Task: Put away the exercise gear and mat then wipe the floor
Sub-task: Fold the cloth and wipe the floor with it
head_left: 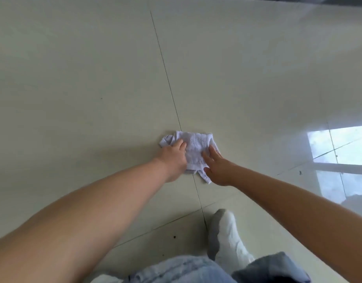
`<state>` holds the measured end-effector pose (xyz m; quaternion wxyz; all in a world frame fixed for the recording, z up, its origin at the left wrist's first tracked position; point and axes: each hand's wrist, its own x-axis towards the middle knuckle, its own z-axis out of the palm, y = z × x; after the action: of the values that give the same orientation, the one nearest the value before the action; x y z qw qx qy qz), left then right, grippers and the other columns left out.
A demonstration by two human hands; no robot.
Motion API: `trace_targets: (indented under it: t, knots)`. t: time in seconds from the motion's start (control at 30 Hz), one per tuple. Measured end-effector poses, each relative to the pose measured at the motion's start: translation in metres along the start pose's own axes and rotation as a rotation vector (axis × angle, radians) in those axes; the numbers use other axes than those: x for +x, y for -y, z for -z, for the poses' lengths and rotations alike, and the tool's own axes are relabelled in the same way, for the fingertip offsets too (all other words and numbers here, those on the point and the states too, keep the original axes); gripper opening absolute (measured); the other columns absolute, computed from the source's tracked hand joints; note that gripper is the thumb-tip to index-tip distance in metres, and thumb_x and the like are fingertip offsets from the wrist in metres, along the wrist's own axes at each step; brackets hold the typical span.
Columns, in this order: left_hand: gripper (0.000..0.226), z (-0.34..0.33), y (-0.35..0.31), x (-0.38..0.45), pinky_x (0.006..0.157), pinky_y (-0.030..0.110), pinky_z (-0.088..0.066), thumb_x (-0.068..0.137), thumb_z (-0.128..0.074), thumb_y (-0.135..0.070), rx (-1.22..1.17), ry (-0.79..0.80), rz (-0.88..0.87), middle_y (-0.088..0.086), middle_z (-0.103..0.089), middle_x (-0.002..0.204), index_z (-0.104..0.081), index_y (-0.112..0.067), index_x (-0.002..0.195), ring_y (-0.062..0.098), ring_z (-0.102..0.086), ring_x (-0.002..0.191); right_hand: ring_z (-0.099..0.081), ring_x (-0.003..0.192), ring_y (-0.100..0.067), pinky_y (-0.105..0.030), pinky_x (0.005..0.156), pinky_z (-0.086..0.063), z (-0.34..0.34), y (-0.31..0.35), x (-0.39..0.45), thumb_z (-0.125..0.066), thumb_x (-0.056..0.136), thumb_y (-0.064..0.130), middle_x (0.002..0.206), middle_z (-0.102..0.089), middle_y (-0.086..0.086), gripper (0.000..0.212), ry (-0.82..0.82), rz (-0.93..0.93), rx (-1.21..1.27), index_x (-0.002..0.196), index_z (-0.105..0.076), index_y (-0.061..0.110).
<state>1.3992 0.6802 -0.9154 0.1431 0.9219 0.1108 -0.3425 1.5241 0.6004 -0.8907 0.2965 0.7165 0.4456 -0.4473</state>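
White cloth (194,144) lies on floor (90,78) under left hand (174,160) and right hand (219,168).

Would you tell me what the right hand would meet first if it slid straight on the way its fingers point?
The right hand lies on the white cloth, so more cloth first, then apparently bare floor tiles; nothing else shows in that line.

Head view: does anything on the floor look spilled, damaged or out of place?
Nothing spilled or broken. A few dark specks mark the pale floor tiles, one near the shoe. The cloth lies bunched across a grout line under the left hand and right hand.
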Motion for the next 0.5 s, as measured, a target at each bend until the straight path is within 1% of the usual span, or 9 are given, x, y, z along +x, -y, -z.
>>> trace_targets:
  t: [0.07,0.13,0.2,0.27,0.33,0.4,0.5]
  knots:
    - [0.052,0.001,-0.002,-0.001,0.119,0.046,-0.013,0.1,-0.03,-0.007,-0.001,0.016,0.006,0.023,0.001,0.158,-0.014,0.006,0.148,0.035,0.002,0.148,0.012,0.147,-0.027,-0.035,0.12,-0.003,-0.007,0.007,-0.002,-0.028,0.101,0.025,0.156,0.019,-0.015,0.061,-0.03,-0.009,0.046,0.149,0.005,0.006]
    - [0.052,0.0,-0.005,0.002,0.118,0.047,-0.012,0.1,-0.028,-0.008,0.02,0.015,0.023,0.024,0.003,0.158,-0.012,0.007,0.148,0.036,0.003,0.147,0.014,0.147,-0.026,-0.036,0.121,0.0,-0.017,0.008,-0.001,-0.027,0.101,0.031,0.156,0.021,-0.013,0.063,-0.067,-0.03,0.071,0.149,0.007,0.008]
    - [0.051,-0.003,-0.009,0.005,0.118,0.046,-0.014,0.1,-0.026,-0.007,0.001,0.009,0.041,0.024,0.003,0.157,-0.015,0.007,0.148,0.036,0.004,0.147,0.016,0.146,-0.021,-0.034,0.121,0.0,-0.026,0.003,0.0,-0.021,0.1,0.039,0.155,0.025,-0.008,0.064,-0.063,-0.07,0.032,0.148,0.012,0.012]
    - [0.051,-0.004,-0.013,0.007,0.12,0.043,-0.013,0.099,-0.027,-0.006,-0.012,0.022,0.063,0.024,0.003,0.157,-0.017,0.007,0.148,0.036,0.005,0.147,0.017,0.146,-0.018,-0.033,0.12,-0.001,-0.025,0.0,0.0,-0.016,0.1,0.042,0.154,0.028,-0.005,0.064,-0.031,-0.092,-0.023,0.147,0.016,0.014]
    - [0.053,-0.002,-0.017,0.01,0.12,0.04,-0.009,0.099,-0.028,-0.005,-0.025,0.02,0.085,0.023,0.004,0.157,-0.013,0.007,0.148,0.035,0.006,0.147,0.017,0.146,-0.018,-0.033,0.12,-0.001,-0.02,-0.007,0.004,-0.016,0.1,0.043,0.154,0.029,-0.005,0.064,-0.007,-0.083,-0.047,0.147,0.016,0.014]
    - [0.055,0.007,-0.022,0.02,0.121,0.038,-0.008,0.099,-0.027,-0.005,-0.035,0.011,0.074,0.021,0.006,0.158,-0.006,0.007,0.149,0.033,0.007,0.148,0.014,0.147,-0.019,-0.034,0.12,-0.002,-0.01,-0.023,0.006,-0.016,0.1,0.042,0.154,0.028,-0.005,0.065,-0.002,-0.088,-0.061,0.148,0.015,0.013]
    - [0.056,0.031,-0.032,0.053,0.122,0.041,-0.011,0.1,-0.028,-0.007,-0.002,0.02,0.037,0.021,0.007,0.158,-0.004,0.007,0.149,0.034,0.007,0.148,0.009,0.148,-0.018,-0.034,0.121,-0.004,0.005,-0.068,0.01,-0.017,0.099,0.044,0.156,0.025,-0.004,0.067,0.0,-0.104,-0.104,0.148,0.011,0.009]
